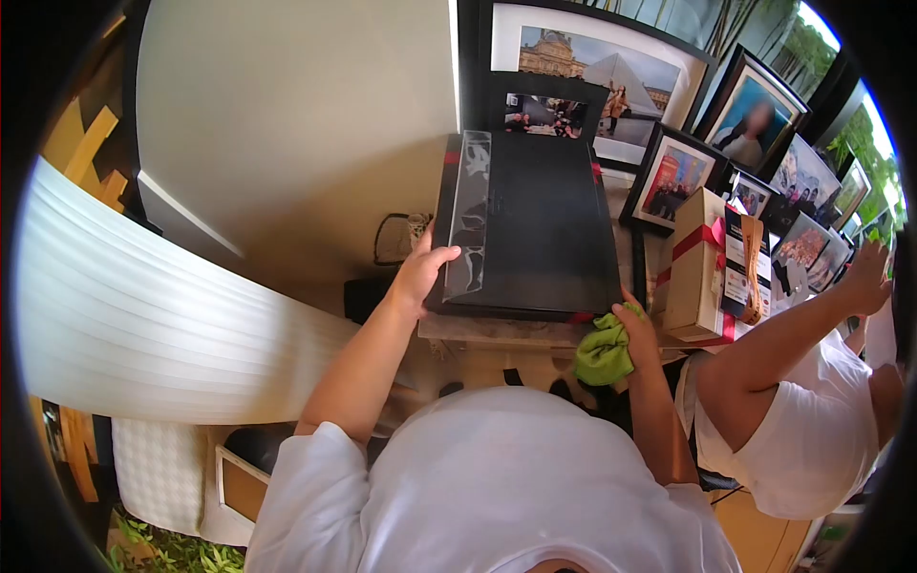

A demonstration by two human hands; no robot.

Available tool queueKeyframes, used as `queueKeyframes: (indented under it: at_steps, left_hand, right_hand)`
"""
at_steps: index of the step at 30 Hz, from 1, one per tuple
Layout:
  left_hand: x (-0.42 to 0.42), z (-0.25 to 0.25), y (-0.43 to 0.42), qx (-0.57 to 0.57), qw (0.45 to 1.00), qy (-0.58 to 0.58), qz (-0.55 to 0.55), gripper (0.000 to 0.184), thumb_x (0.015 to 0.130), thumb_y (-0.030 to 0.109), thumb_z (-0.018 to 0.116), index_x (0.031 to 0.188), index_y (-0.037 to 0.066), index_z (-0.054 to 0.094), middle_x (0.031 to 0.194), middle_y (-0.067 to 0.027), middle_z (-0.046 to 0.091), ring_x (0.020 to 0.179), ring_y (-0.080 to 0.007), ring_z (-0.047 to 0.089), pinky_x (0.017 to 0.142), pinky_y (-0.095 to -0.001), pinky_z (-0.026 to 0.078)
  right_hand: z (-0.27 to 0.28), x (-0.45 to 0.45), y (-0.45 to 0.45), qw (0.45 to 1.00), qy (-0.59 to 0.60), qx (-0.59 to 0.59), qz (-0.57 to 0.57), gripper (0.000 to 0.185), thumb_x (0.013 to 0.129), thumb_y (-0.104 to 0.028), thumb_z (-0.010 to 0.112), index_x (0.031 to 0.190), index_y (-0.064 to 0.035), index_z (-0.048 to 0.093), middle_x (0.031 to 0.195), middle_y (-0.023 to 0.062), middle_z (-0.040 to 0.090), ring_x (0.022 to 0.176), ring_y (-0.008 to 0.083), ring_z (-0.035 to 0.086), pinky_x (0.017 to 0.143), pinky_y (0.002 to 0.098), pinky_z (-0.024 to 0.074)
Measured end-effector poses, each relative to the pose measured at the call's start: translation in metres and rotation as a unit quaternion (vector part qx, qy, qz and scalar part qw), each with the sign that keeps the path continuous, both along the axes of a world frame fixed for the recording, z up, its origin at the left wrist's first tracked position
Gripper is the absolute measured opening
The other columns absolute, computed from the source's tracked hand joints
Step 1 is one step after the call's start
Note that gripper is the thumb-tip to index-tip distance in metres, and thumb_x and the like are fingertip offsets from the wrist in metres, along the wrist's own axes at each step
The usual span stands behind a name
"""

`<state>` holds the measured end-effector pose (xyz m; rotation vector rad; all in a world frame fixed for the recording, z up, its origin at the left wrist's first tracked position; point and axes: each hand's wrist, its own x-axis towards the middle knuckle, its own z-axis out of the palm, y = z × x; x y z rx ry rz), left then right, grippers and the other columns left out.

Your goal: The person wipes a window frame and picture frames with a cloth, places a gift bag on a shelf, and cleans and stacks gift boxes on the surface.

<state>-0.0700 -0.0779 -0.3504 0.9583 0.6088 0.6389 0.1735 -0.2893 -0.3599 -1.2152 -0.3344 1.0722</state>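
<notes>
A large flat black box [549,220] with red marks at its edges lies on a narrow table [478,329]. A clear plastic strip [468,224] runs along its left side. My left hand [420,272] grips the box's left edge, thumb on top and the other fingers mostly hidden at the side. At the near right corner, my right hand [638,334] is closed around a bunched green cloth [604,351], its fingertips by the corner of the box. Whether those fingertips press on the box is hard to see.
Framed photos [673,181] stand behind and right of the box. A cardboard box [693,267] with red ribbon sits to the right. Another person [793,420] in white reaches toward the frames there. A large white pleated shade [172,315] fills the left.
</notes>
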Motion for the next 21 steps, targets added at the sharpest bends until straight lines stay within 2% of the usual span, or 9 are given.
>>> queueKeyframes:
  at_steps: [9,12,15,21]
  left_hand:
    - [0.012,-0.008,-0.007,0.019,1.000,0.015,0.016,0.069,0.079,0.007,0.051,0.142,0.011,0.021,0.121,-0.0111,0.048,0.101,-0.0196,0.053,0.084,-0.0331,0.047]
    - [0.015,-0.008,0.001,0.027,0.999,0.027,0.019,0.069,0.079,0.008,0.051,0.142,0.012,0.022,0.119,-0.0111,0.049,0.100,-0.0191,0.054,0.083,-0.0324,0.048]
    - [0.018,0.003,0.005,-0.020,0.999,0.040,0.006,0.065,0.083,0.008,0.047,0.142,0.016,0.022,0.118,-0.0090,0.052,0.099,-0.0185,0.057,0.082,-0.0332,0.049]
    - [0.022,-0.002,0.006,-0.013,1.000,0.020,0.018,0.064,0.082,0.009,0.047,0.141,0.016,0.023,0.119,-0.0089,0.052,0.100,-0.0196,0.056,0.083,-0.0342,0.049]
  right_hand:
    - [-0.007,0.008,-0.015,1.000,0.007,0.017,-0.016,0.053,0.085,-0.009,0.051,0.135,-0.0022,0.035,0.112,0.0108,0.056,0.091,0.0180,0.058,0.076,0.0296,0.0493]
    - [-0.006,0.007,-0.010,1.000,0.012,0.008,-0.027,0.053,0.085,-0.009,0.051,0.135,-0.0024,0.035,0.113,0.0110,0.056,0.091,0.0181,0.058,0.076,0.0292,0.0493]
    - [-0.006,0.010,-0.001,0.999,0.020,0.026,-0.021,0.052,0.085,-0.010,0.051,0.134,-0.0029,0.036,0.113,0.0114,0.056,0.091,0.0180,0.059,0.076,0.0289,0.0494]
    - [-0.011,0.016,0.007,0.998,0.025,0.030,-0.039,0.052,0.084,-0.011,0.053,0.134,-0.0038,0.038,0.111,0.0116,0.057,0.089,0.0184,0.060,0.073,0.0290,0.0501]
